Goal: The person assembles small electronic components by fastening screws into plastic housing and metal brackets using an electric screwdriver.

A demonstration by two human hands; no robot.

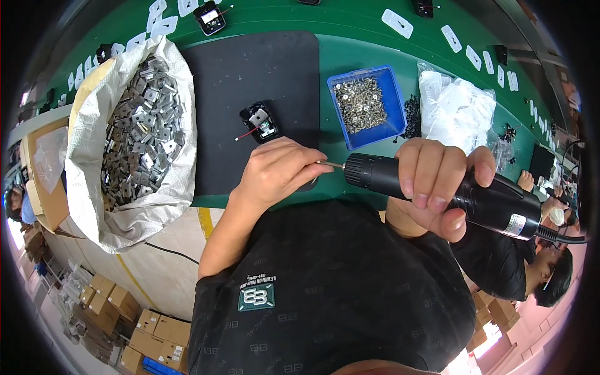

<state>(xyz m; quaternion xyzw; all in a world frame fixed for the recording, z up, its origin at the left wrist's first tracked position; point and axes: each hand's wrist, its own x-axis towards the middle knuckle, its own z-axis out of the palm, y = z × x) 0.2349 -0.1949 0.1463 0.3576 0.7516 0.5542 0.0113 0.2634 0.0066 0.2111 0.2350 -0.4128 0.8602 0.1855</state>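
My right hand (437,181) is wrapped round a black corded electric screwdriver (375,177), held sideways above the table's near edge with its bit pointing left. At the end of the thin metal bit (332,164), my left hand (278,169) pinches with thumb and fingertips; whether a screw is also between them is hidden. Just beyond the left hand, a small black plastic housing (260,121) lies on the dark mat (281,62). Inside it are a metal plate and a little circuit board, and a red wire sticks out to the left.
Left of the mat stands a white woven sack (87,181) full of square metal plates. A blue bin (394,103) of screws sits to the right, beside small black parts (412,115) and a bag of clear plastic pieces (459,109). Another person (500,262) is at the right.
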